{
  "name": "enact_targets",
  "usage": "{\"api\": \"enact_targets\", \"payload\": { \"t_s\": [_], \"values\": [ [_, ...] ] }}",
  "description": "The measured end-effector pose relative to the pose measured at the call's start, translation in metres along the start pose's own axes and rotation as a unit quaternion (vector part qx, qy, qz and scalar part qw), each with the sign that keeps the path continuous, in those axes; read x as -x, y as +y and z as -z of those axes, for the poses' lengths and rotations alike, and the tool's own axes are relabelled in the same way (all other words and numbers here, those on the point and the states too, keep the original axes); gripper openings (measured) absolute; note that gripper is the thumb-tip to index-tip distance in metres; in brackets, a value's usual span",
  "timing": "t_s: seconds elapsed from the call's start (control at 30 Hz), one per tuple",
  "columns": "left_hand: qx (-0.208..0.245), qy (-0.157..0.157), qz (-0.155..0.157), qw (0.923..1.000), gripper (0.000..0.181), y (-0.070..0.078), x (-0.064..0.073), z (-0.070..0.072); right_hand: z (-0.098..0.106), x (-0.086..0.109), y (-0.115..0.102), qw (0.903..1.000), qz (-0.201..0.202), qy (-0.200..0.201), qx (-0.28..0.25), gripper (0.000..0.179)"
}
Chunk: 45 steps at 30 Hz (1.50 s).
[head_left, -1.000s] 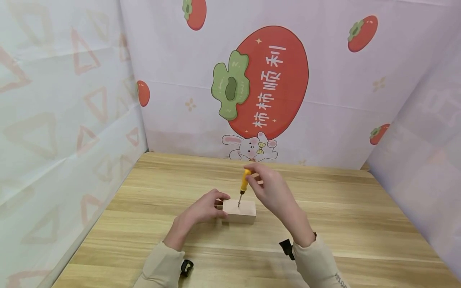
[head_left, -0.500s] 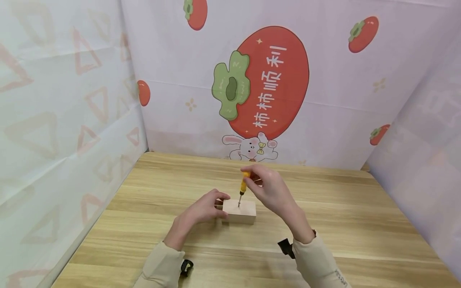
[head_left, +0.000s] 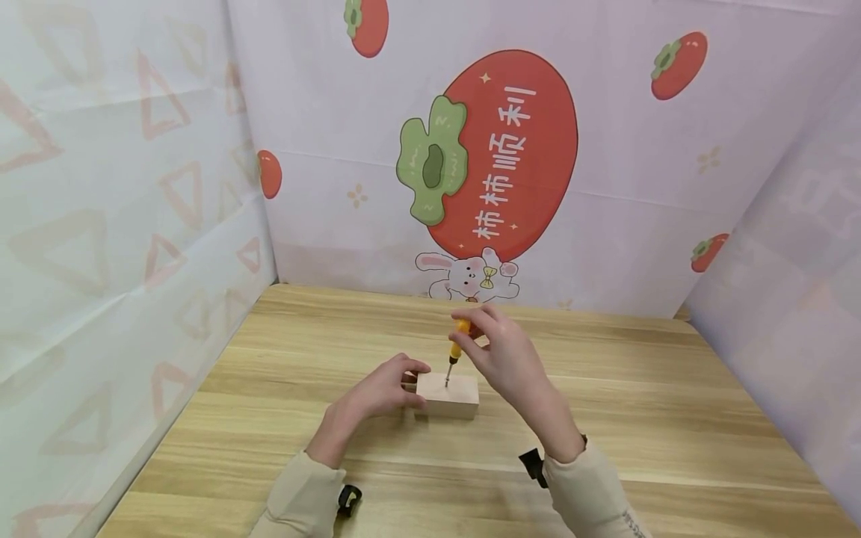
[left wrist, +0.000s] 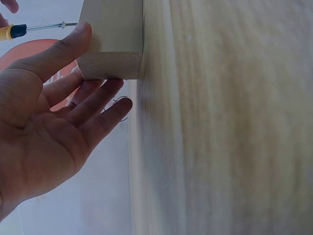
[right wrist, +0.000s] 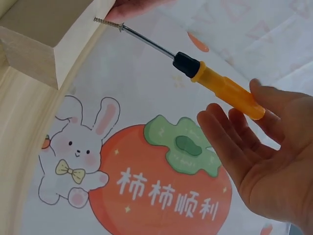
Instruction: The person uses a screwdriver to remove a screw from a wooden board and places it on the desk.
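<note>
A pale wooden block (head_left: 447,409) lies on the table. At its left end my left hand (head_left: 377,390) grips it, thumb on the near side and fingers on the far side. In the left wrist view, the thumb (left wrist: 78,35) reaches over one edge of the block. My right hand (head_left: 509,360) holds the yellow handle of a screwdriver (head_left: 456,348) near its top, between thumb and fingers. The shaft stands nearly upright over the block. At its tip a screw (right wrist: 108,23) sticks out of the top face, its head meeting the screwdriver; much of the thread shows.
The wood-grain table (head_left: 639,418) stretches out around the block. A printed persimmon backdrop (head_left: 323,224) rises behind it, with a patterned side cloth (head_left: 134,224) on the left. A black wrist strap piece (head_left: 534,467) juts out by the right sleeve.
My right fingers have shifted around the screwdriver handle in a small turning motion, and the handle's top has swayed slightly. The left hand and the block have stayed in place.
</note>
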<state>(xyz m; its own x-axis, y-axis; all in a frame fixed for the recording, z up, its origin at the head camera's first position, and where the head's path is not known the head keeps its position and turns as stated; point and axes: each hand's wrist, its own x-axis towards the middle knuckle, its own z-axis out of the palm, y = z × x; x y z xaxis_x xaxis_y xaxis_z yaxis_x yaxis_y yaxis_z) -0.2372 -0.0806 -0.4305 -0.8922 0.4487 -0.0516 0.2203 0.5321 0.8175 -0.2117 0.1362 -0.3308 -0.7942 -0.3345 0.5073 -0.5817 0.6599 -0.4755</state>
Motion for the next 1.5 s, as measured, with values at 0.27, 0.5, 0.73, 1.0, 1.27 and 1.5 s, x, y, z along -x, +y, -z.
{"api": "enact_targets", "payload": {
  "t_s": [0.27,0.5,0.73,1.0,1.27,1.5],
  "values": [
    [-0.001,0.000,0.002,1.0000,0.057,-0.001,-0.001,-0.001,-0.002,0.000,-0.001,0.9992,0.010,0.031,-0.022,0.031],
    [-0.004,0.003,-0.002,1.0000,0.056,-0.001,-0.002,-0.002,0.003,-0.001,-0.002,0.9968,0.012,-0.007,-0.079,0.022],
    [-0.012,0.001,-0.005,0.9999,0.057,0.000,-0.001,-0.002,-0.002,0.001,0.000,0.9978,-0.009,0.012,-0.064,0.027],
    [-0.005,0.003,0.000,1.0000,0.059,-0.001,0.000,-0.002,-0.009,0.001,0.000,0.9966,0.010,0.077,-0.028,0.030],
    [0.000,0.000,0.000,1.0000,0.060,-0.001,-0.002,0.000,-0.016,0.000,0.003,0.9902,0.032,0.106,-0.085,0.023],
    [0.007,0.002,0.006,1.0000,0.060,-0.001,-0.002,0.000,-0.014,0.001,-0.005,0.9879,0.028,0.062,-0.140,0.022]
  ]
}}
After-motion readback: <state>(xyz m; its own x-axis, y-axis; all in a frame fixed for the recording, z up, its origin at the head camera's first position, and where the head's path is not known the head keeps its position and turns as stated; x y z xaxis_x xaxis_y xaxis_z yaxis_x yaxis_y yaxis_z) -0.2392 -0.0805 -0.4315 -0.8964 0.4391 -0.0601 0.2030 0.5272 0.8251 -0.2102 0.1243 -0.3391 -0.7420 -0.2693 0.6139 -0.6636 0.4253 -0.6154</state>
